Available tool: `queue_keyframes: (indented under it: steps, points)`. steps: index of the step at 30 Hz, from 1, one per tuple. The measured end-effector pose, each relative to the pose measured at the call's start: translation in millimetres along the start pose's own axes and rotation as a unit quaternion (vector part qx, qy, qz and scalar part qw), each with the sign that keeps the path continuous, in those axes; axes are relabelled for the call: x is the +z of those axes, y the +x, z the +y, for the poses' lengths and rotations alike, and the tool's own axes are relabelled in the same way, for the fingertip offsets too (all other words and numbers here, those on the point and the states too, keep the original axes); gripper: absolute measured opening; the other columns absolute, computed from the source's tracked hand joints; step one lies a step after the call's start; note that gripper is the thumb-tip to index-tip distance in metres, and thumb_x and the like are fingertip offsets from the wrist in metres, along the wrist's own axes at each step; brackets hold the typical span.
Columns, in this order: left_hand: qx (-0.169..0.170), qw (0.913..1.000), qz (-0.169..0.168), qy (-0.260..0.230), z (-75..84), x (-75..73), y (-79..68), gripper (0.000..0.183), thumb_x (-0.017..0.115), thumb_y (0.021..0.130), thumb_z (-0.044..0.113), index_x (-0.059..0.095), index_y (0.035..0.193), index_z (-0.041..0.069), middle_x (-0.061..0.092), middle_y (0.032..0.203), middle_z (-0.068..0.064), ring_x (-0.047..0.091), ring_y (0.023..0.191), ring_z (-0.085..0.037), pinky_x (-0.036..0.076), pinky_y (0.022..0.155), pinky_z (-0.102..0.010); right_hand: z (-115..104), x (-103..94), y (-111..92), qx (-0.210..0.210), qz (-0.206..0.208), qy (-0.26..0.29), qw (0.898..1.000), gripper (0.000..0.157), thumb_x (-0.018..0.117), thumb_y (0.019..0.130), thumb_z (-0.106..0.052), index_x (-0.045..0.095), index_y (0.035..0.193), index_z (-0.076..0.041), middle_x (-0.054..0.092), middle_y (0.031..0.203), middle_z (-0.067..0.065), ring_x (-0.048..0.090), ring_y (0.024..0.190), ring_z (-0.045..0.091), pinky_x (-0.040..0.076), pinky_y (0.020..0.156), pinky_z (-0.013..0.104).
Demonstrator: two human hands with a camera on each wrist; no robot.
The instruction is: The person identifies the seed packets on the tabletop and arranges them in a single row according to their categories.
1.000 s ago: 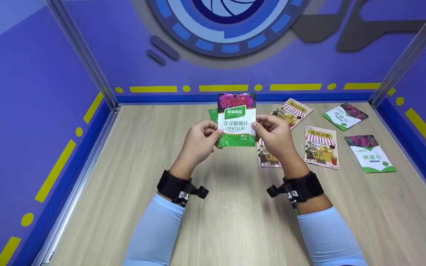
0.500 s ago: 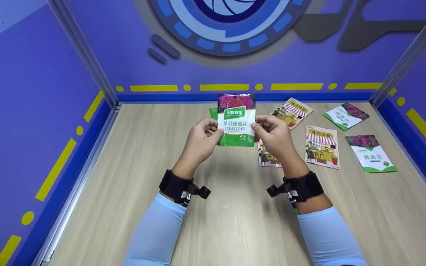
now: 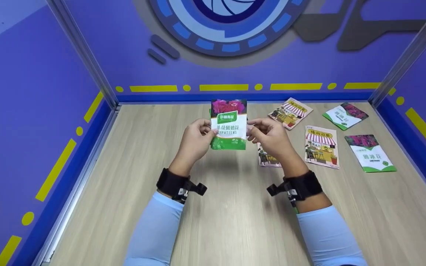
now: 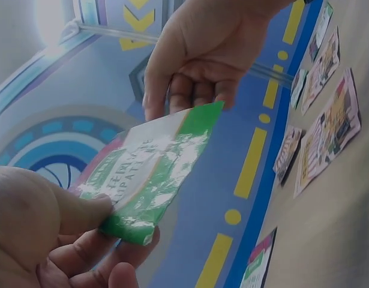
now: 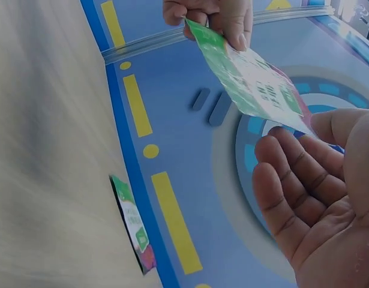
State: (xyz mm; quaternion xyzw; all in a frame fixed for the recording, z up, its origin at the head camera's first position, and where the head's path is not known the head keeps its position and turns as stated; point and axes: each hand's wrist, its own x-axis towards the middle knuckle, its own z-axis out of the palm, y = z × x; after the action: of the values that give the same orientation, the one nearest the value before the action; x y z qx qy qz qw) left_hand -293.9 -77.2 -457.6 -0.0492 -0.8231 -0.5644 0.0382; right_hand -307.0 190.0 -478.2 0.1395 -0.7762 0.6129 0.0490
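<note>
Held packet [image 3: 229,127]: pinched by the left hand [image 3: 196,138], kept left of the right hand [image 3: 272,138], above the table [image 3: 231,225].
Rear packet [image 5: 133,225]: laid on the table behind it.
Middle three packets [image 3: 322,147]: placed partly under, beyond and right of the right hand.
Outer pair [image 3: 370,153]: set farther right.

Blue wall [image 3: 113,48] behind wooden table [image 3: 227,214]
</note>
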Motion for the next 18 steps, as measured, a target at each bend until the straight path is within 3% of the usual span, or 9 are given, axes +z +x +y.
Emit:
queue_keyframes:
  steps: [4,9,12,15,18]
  points:
    - [-0.017,0.9998,-0.004,0.011,-11.3,-10.0,9.0,0.016,0.078,0.106,0.007,0.074,0.120,0.000,0.072,0.090,-0.002,0.062,0.087,-0.016,0.052,0.072,-0.025,6.9,-4.1,2.0,0.015,-0.008,-0.122,0.992,0.027,0.069,0.109,-0.010,0.079,0.131,0.002,0.083,0.105,0.019,0.079,0.092,0.024,0.065,0.080,0.030]
    - [-0.048,0.9978,-0.005,0.045,-28.8,-25.0,19.4,0.022,0.076,0.107,0.009,0.074,0.127,-0.002,0.075,0.098,-0.006,0.064,0.090,-0.017,0.052,0.074,-0.026,17.8,-9.0,3.3,0.047,-0.032,-0.269,0.961,0.035,0.073,0.110,-0.020,0.076,0.138,0.001,0.082,0.127,0.021,0.077,0.123,0.041,0.062,0.108,0.056]
    - [-0.069,0.9950,-0.018,0.071,-39.7,-34.5,23.2,0.029,0.075,0.107,0.010,0.073,0.134,-0.003,0.080,0.109,-0.013,0.072,0.096,-0.021,0.059,0.081,-0.030,26.8,-12.9,4.4,0.080,-0.052,-0.322,0.942,0.042,0.074,0.108,-0.023,0.074,0.143,0.000,0.077,0.144,0.023,0.071,0.140,0.044,0.055,0.121,0.061]
    - [-0.094,0.9906,-0.033,0.093,-52.0,-44.2,25.9,0.033,0.076,0.107,0.010,0.072,0.137,-0.003,0.080,0.118,-0.018,0.075,0.102,-0.026,0.064,0.088,-0.038,36.6,-16.9,5.7,0.103,-0.069,-0.367,0.922,0.047,0.077,0.105,-0.026,0.074,0.145,-0.002,0.072,0.152,0.025,0.066,0.145,0.046,0.052,0.125,0.061]
    - [-0.118,0.9849,-0.038,0.121,-64.5,-53.9,27.7,0.033,0.076,0.107,0.013,0.072,0.136,-0.003,0.077,0.122,-0.019,0.073,0.107,-0.029,0.063,0.096,-0.045,44.6,-20.7,6.1,0.108,-0.090,-0.396,0.907,0.048,0.081,0.100,-0.026,0.076,0.142,-0.002,0.074,0.146,0.027,0.071,0.136,0.047,0.055,0.119,0.062]
